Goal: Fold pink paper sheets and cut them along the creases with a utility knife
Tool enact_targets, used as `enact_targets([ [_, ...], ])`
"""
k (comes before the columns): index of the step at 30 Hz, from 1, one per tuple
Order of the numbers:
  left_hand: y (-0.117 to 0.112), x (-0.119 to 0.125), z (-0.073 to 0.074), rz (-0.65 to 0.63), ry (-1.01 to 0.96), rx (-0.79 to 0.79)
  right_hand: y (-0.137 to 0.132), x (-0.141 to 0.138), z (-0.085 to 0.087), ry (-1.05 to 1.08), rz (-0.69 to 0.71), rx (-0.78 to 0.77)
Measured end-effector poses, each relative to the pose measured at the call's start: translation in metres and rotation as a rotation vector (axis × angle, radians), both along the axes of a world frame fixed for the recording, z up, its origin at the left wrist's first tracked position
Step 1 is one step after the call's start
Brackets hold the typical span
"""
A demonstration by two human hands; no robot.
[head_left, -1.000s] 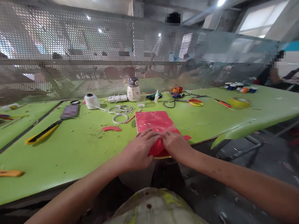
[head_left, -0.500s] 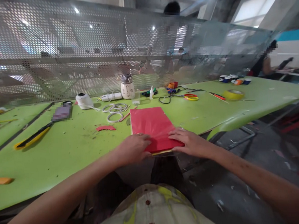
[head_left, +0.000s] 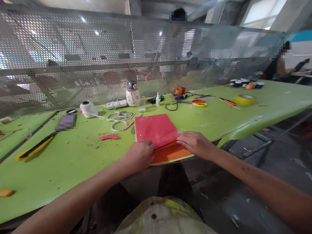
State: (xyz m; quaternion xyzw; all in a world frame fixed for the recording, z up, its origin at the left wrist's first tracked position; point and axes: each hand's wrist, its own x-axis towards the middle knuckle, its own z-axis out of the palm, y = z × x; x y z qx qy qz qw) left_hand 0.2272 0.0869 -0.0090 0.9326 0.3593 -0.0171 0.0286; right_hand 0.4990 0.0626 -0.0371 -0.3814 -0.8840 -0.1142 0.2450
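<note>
A glossy red sheet [head_left: 157, 129] lies at the near edge of the green table, its near edge lifted or folded back. Under it an orange sheet [head_left: 171, 153] shows, with a pale yellow rim along the front. My left hand [head_left: 141, 152] is closed on the red sheet's near left corner, fingertips curled over it. At the near right corner my right hand [head_left: 196, 144] pinches the same sheet, its thumb hidden below. A curved red scrap [head_left: 109, 137] rests to the left of the stack.
Behind the sheets are rings of white cord [head_left: 120, 121], a thread spool [head_left: 89, 109], a bottle [head_left: 132, 94], a clear cup [head_left: 141, 104] and scissors [head_left: 198, 102]. Yellow tape [head_left: 245, 100] lies right, a yellow-handled tool [head_left: 37, 148] left. A perforated screen [head_left: 96, 60] lines the back, with people beyond.
Both hands have closed on the red sheet and drawn its near edge up and away from me. The orange sheet beneath has come into view.
</note>
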Motion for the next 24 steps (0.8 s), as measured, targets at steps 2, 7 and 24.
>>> enact_targets([
  [2, 0.001, 0.004, 0.001, 0.018, 0.006, 0.006, 0.004, 0.0, 0.002, 0.027, -0.004, 0.007],
  [7, 0.009, 0.006, 0.003, 0.079, -0.007, 0.0, 0.003, 0.001, -0.001, 0.137, -0.071, 0.054],
  [24, 0.023, 0.001, -0.012, 0.223, -0.197, 0.014, -0.029, -0.041, -0.011, 1.134, -0.347, -0.706],
])
